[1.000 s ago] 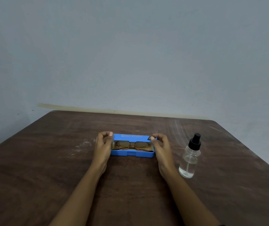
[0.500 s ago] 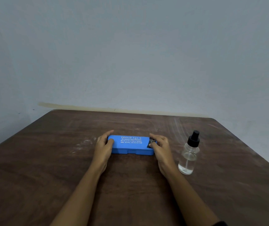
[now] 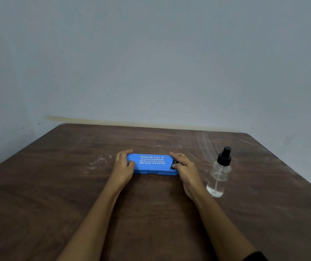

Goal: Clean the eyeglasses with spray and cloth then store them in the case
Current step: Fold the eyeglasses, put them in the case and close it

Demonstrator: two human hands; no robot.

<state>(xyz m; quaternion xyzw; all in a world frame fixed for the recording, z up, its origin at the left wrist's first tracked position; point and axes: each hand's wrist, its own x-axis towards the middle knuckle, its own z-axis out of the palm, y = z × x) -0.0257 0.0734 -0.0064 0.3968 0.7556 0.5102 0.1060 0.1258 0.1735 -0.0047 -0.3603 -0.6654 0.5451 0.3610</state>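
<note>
A blue glasses case (image 3: 152, 164) with white lettering on its lid lies closed in the middle of the brown wooden table (image 3: 56, 185). My left hand (image 3: 123, 166) grips its left end, thumb on the lid and fingers round the far side. My right hand (image 3: 183, 167) grips the right end the same way, beside a small dark patch on the case. The eyeglasses and the cloth are out of sight. A clear spray bottle (image 3: 219, 174) with a black nozzle stands upright to the right of my right hand.
A plain grey wall rises behind the table's far edge. White scuff marks (image 3: 98, 162) streak the tabletop left of the case and at the back right corner. The table's right edge runs diagonally past the bottle.
One second ago the case stood open with the eyeglasses visible inside. Both hands brought the lid down, and the case has stayed closed under them since.
</note>
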